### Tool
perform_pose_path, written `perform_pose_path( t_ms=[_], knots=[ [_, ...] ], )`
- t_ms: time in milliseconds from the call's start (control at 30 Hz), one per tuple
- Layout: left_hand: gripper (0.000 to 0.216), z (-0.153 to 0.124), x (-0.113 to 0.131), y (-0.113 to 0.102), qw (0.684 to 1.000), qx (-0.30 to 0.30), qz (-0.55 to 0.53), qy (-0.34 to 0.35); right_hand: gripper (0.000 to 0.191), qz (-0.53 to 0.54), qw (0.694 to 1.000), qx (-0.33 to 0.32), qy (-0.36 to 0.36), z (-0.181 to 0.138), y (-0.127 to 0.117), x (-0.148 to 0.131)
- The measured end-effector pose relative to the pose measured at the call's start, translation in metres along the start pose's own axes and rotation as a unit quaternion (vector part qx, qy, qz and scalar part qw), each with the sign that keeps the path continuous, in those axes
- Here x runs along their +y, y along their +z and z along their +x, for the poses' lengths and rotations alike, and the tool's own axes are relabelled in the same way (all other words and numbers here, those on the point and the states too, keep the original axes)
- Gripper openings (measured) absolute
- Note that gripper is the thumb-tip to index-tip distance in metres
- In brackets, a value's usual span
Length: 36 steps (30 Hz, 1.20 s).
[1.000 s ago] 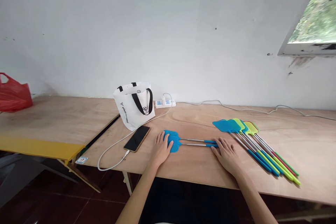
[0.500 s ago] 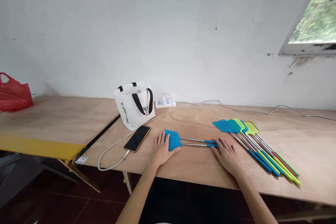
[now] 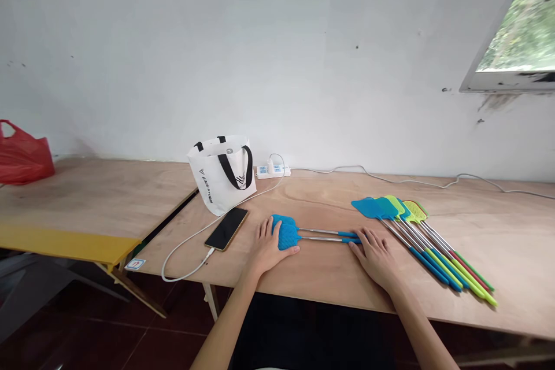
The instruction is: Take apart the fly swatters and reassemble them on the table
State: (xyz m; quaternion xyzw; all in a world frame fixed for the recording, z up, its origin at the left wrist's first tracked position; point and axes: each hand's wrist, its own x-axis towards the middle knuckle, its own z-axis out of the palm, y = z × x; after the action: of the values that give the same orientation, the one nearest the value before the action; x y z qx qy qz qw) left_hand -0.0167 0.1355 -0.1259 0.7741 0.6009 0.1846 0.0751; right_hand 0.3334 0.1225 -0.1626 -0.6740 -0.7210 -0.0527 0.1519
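Observation:
Two blue fly swatters (image 3: 286, 233) lie side by side on the wooden table, with metal shafts and blue grips pointing right. My left hand (image 3: 266, 247) rests flat against the left edge of their heads, its thumb spread away along the near side. Over the ends of the grips lies my right hand (image 3: 373, 254), palm down with fingers stretched out; it hides part of the grips. To the right of it, a fanned row of several fly swatters (image 3: 414, 234) in blue, yellow-green, red and green lies slantwise, heads toward the wall.
A black phone (image 3: 226, 229) on a white charging cable lies left of my left hand. Behind it stands a white tote bag (image 3: 223, 179) beside a power strip (image 3: 273, 171). A second table (image 3: 87, 196) at left holds a red plastic bag (image 3: 26, 156).

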Motion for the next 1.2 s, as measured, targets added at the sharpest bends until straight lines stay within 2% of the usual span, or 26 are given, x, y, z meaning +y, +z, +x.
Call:
perform_pose_path(
  t_ms=[533, 733, 900, 1067, 1200],
  knots=[
    [0.106, 0.0, 0.002, -0.002, 1.0, -0.009, 0.001, -0.002, 0.055, 0.011, 1.0, 0.013, -0.003, 0.0, 0.003, 0.002],
    [0.104, 0.001, -0.001, 0.0, 1.0, -0.011, -0.002, 0.003, 0.046, 0.036, 0.998, 0.056, -0.015, 0.0, 0.006, 0.003],
    [0.095, 0.001, -0.001, 0.001, 1.0, -0.003, -0.001, 0.006, 0.043, 0.05, 0.996, 0.07, -0.032, 0.0, -0.002, 0.002],
    [0.095, 0.0, 0.002, -0.002, 1.0, -0.008, -0.002, -0.003, 0.041, 0.036, 0.997, 0.052, -0.048, 0.0, -0.013, 0.0],
    [0.094, 0.001, 0.002, -0.001, 1.0, 0.007, -0.006, 0.005, 0.042, 0.033, 0.996, 0.069, -0.045, 0.0, -0.014, -0.001]
  ],
)
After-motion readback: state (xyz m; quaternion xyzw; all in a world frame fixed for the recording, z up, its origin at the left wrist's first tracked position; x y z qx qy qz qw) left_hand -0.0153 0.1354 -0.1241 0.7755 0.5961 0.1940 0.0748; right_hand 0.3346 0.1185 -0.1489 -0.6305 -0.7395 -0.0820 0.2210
